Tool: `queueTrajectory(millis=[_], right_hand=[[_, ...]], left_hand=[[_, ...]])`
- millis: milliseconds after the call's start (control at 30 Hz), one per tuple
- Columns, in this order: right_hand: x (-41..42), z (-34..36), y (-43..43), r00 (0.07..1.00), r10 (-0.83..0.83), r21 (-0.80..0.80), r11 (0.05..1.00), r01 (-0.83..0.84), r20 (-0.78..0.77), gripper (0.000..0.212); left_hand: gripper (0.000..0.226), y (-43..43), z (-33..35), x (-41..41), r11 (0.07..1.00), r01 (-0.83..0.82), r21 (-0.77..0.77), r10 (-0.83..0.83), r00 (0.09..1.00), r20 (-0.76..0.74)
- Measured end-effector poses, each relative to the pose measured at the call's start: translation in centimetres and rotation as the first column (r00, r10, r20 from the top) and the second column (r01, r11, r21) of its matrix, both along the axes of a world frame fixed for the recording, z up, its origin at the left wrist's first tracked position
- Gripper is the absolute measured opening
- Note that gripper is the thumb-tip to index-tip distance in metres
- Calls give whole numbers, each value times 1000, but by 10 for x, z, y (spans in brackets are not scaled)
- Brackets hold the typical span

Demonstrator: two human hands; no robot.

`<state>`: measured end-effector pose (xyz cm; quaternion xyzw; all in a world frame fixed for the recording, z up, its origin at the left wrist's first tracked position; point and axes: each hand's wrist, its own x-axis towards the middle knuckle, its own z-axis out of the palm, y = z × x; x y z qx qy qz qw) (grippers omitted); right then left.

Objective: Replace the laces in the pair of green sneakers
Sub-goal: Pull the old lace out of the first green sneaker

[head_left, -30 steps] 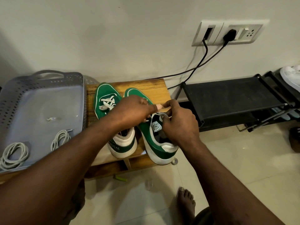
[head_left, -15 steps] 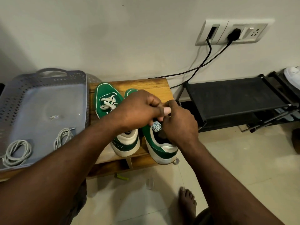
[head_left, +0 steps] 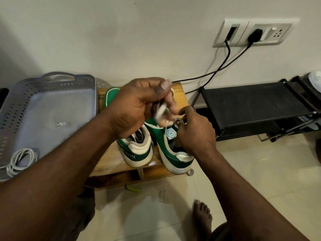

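One grey tray (head_left: 52, 105) sits at the far left, with a coil of laces (head_left: 20, 160) in its near corner. Just beside it stands the wooden bench (head_left: 111, 159), which carries both green sneakers side by side. Each shoe's long axis runs from the viewer towards the wall, heel near and toe far. The left sneaker (head_left: 137, 150) lies wholly on the bench. Above it the left grip (head_left: 139, 108) is raised and clenched round a white lace (head_left: 160, 112), which is blurred. The lace runs down to the right sneaker (head_left: 173, 153), whose heel overhangs the bench's front edge. The right grip (head_left: 194, 133) pinches the lace at the top of that shoe's tongue. A black shoe rack (head_left: 251, 101) stands at the right against the wall.
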<state>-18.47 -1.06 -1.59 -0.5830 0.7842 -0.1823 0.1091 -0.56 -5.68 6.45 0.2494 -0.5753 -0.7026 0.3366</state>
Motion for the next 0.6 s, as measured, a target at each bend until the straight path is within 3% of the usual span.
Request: queueTrajectory(millis=[33,67,100,167,233,367,500,600], right_hand=[[-1,0,-1,1000,-8,6,1000,8,7,33],[-2,-1,-1,1000,-19,8,1000,19,23,34],[-3,0,-2,999,-30,7,1000,30,43,35],[-4,-2,-2,997,-34,-2,999,35,66,34],[-2,-3,-2,998,-18,-17,1000,19,59,34],[-2,-3,-4,999,32,-14,999,-31,34,40],[-4,0,-5,992,122,6,993,-122,-42,46],[-4,1,-3,986,148,25,989,-147,-72,46]], left_hand=[[33,0,2,1,997,-38,65,42,997,-58],[34,-3,1,2,991,-113,72,114,994,-2],[35,-5,0,2,982,-190,3,188,969,160],[30,-7,-6,0,945,-221,-242,320,777,543],[18,-8,-16,-3,901,-256,-350,432,599,675],[81,-9,-21,-4,806,-136,-576,587,310,748],[79,-2,-23,-7,742,-130,-658,669,199,716],[58,7,-20,-15,715,-70,-696,686,262,679]])
